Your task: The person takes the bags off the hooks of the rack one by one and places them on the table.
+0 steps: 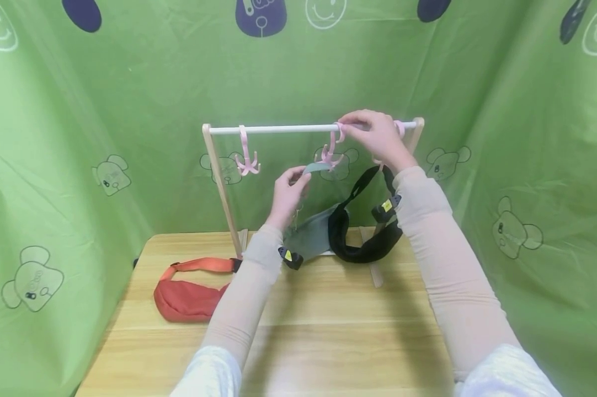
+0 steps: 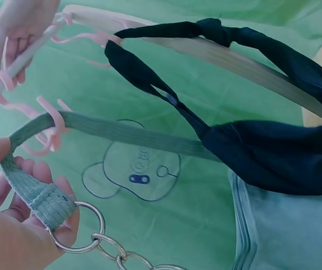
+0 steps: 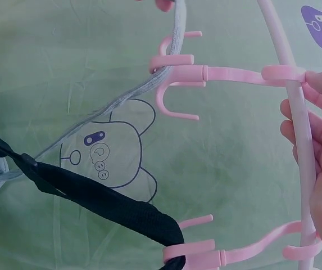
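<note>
Grey-green bag: smooth cloth, beside black bag; ribbed strap across pink plastic hook's prongs | Left hand pinches strap by metal ring; right hand pinches hook top at round white rail | I judge: hanging step; next calls for seating strap, letting go | Red bag on wood-grain table

The left sleeve hides part of the red bag — the left wrist view crops the chain.
</note>
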Motion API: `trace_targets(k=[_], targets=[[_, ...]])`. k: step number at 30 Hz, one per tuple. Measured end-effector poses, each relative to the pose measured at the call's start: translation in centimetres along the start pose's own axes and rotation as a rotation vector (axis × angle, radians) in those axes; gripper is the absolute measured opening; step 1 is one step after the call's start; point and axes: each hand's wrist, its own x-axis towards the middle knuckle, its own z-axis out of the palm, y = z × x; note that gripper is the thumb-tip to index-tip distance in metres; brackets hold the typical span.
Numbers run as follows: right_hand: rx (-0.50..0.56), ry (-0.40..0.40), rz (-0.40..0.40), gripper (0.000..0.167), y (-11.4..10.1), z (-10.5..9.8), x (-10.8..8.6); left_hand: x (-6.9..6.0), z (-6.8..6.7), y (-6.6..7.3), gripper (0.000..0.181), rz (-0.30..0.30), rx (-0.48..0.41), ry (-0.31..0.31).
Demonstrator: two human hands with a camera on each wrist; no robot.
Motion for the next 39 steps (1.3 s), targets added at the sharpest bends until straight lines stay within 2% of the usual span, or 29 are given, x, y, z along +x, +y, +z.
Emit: trace_targets(k=[19, 30, 39], targets=[[0.012, -0.002, 0.002, 0.048, 0.2, 0.2, -0.1, 0.2, 0.5, 2.7, 0.033, 0.02, 0.01, -0.003], [-0.006, 0.007, -0.026, 0.048, 0.3, 0.2, 0.1, 0.1, 0.9, 3.8, 0.03, 0.055, 0.022, 0.001], [-0.017, 0.017, -0.041, 0.047, 0.3, 0.3, 0.2, 0.0, 1.0, 4.7, 0.029, 0.098, -0.001, 0.011]])
